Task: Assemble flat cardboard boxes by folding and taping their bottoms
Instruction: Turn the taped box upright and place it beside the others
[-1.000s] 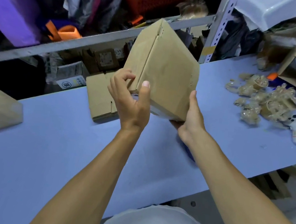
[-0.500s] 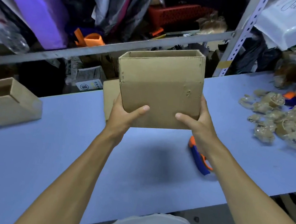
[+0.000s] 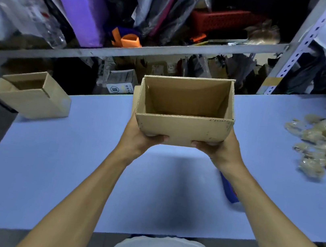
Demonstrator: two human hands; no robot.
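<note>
A brown cardboard box (image 3: pixel 182 126) is held upright above the blue table (image 3: pixel 66 172), its open top facing me so I see inside. My left hand (image 3: pixel 140 139) grips its lower left corner, thumb across the near wall and fingers hidden underneath. My right hand (image 3: pixel 217 148) grips the lower right corner the same way. A blue and orange tape dispenser (image 3: pixel 229 190) lies on the table, mostly hidden behind my right forearm.
Another open cardboard box (image 3: pixel 33 93) sits at the table's left end. A pile of crumpled clear tape scraps (image 3: pixel 323 147) lies at the right. A metal shelf rail (image 3: pixel 147 51) crammed with bags and packages runs behind the table.
The box has been turned from bottom toward me to open top up, and both hands now hold it by its lower corners. It sits a little lower and nearer.
</note>
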